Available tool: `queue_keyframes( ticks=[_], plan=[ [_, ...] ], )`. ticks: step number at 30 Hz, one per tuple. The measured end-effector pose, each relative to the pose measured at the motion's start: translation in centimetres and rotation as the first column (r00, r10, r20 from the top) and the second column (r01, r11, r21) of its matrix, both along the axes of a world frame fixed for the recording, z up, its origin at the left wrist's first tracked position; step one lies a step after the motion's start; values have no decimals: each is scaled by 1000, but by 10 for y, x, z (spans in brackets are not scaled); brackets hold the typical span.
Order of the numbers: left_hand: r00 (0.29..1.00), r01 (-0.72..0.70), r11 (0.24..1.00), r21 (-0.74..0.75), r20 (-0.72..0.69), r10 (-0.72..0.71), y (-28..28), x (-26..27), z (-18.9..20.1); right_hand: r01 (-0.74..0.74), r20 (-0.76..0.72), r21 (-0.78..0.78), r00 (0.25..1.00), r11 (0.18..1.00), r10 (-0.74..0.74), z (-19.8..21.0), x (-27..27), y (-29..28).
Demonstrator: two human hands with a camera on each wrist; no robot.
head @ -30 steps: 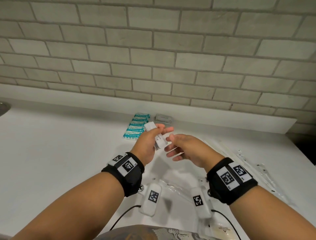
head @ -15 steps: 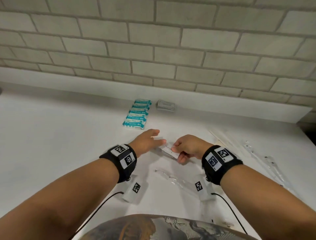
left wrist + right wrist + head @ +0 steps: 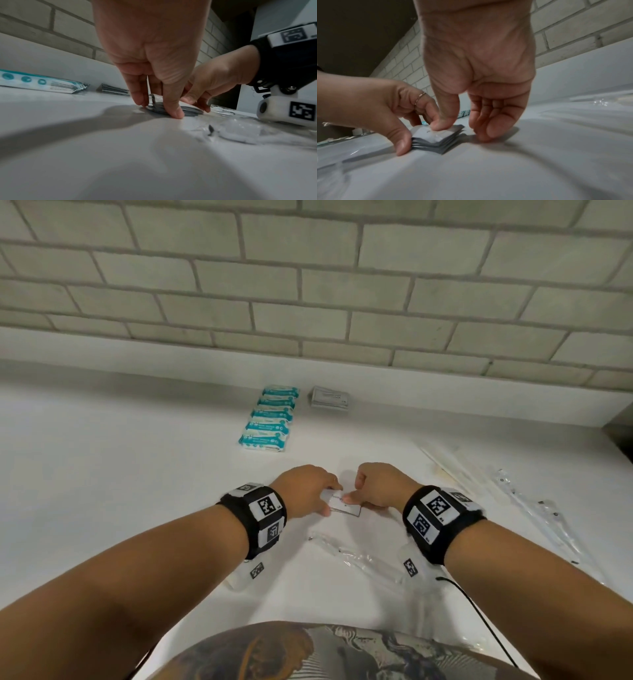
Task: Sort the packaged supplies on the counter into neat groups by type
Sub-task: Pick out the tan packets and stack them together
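Squaring a small stack of flat sachets [image 3: 343, 504] on the counter [image 3: 120, 491] looks like the step in hand, and both hands are on it. The left hand [image 3: 305, 491] pinches the stack's left edge, thumb at the near corner and fingers curled behind; the right hand [image 3: 378, 486] presses its thumb on the top sachet while its other fingers rest, loosely bent, on the counter just beside the stack. In the right wrist view the sachets sit fanned, corners not aligned, so the job is probably to tap the edges flush: keep the right thumb light so the layers can slide, push inward from both sides together, then nudge the near and far edges the same way. Too much downward pressure would likely lock the fan in place; too little and the slick foil may skate apart. Once even, the stack would sensibly go beside the grey packets [image 3: 330, 398] by the wall, if they are the same type, which is too small to confirm. Teal packs [image 3: 269, 419] already lie in a neat row next to those. Clear wrapped items [image 3: 359, 556] near the body and long sleeves [image 3: 534, 508] to the right seem not yet grouped.
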State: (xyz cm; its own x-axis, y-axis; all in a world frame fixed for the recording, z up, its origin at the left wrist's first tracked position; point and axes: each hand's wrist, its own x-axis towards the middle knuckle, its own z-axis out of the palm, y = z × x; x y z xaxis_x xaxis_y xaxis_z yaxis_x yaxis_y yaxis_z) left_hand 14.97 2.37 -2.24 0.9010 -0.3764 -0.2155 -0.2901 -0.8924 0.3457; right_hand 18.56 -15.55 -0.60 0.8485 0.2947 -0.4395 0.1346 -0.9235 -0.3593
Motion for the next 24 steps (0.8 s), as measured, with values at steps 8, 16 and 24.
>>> queue_keyframes(
  ticks=[8,16,24],
  plan=[
    [999,23,998,62,28,-24,-7,13,0,-241,154,-149,953,959,263,5,-16,13],
    [999,-10,989,147,51,2,-2,73,4,-212,203,-169,948,963,245,7,43,32],
    [997,-43,982,185,63,32,17,153,8,-184,199,-193,954,964,222,1,131,61]
  ],
)
